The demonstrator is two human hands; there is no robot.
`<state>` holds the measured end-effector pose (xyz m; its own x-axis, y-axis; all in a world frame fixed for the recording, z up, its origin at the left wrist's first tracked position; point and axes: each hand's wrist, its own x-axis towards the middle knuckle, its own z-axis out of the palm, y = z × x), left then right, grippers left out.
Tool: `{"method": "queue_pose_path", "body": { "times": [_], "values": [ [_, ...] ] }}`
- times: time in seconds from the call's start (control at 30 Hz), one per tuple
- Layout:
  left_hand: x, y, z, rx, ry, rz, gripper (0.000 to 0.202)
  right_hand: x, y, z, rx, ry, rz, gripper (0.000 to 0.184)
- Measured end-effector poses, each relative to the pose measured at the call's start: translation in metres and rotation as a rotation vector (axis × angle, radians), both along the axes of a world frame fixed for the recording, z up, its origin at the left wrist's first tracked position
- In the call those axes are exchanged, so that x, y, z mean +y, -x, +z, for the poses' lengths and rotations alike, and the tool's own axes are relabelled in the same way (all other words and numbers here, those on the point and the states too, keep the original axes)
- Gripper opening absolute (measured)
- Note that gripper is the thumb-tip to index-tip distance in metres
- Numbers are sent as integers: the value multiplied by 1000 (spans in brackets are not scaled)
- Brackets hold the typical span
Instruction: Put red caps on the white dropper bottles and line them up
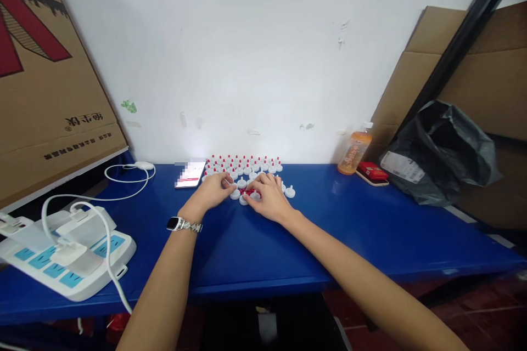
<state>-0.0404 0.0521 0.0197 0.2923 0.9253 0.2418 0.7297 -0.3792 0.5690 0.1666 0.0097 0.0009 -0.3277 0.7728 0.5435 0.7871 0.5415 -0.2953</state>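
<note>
My left hand (214, 191) is over the left part of a group of small white caps with pointed nozzles. Its fingers are curled, with thumb and index close together; what lies between them, if anything, is too small to make out. Just beside its thumb stands a white cap (235, 194). My right hand (269, 197) reaches over the caps, thumb and fingers apart around a small pile of loose red tips (249, 192). Near that thumb is another white cap (244, 199). Behind both hands, rows of white caps wear red tips (242, 163). One bare white cap (290, 192) stands to the right.
A phone (190, 174) with a lit screen lies left of the caps. On the blue table (255, 258) are a power strip (93, 279) with white cables, an orange drink bottle (354, 152), a red box (373, 170) and a dark plastic bag (448, 148). Cardboard (53, 104) stands left.
</note>
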Motion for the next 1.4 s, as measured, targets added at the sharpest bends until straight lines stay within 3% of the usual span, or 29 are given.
{"method": "queue_pose_path", "body": {
  "times": [0.3, 0.43, 0.63, 0.83, 0.97, 1.13, 1.27, 1.4],
  "values": [
    [-5, -13, 7, 37, -79, -15, 29, 26, -34, 10, 276, -11, -115, 15],
    [-8, -22, 5, 40, -120, -30, 30, 60, -39, 9, 170, 88, -102, 19],
    [-9, -28, 0, 56, -118, -34, 34, 112, -16, 24, -37, 153, -175, 23],
    [-3, -26, -4, 57, -176, -7, 38, 131, 11, 24, -145, 215, -179, 13],
    [0, -22, -5, 26, -220, -4, 35, 128, 11, 30, -64, 187, -163, 13],
    [-4, -26, -1, -41, -257, -13, 33, 96, -7, 39, 474, 116, 121, 16],
    [-12, -37, 3, -119, -355, -38, 27, 55, -22, 31, 739, 243, 223, 26],
    [-18, -50, 2, -189, -376, -92, 24, 30, -27, 24, 800, 349, 233, 37]
  ]
}}
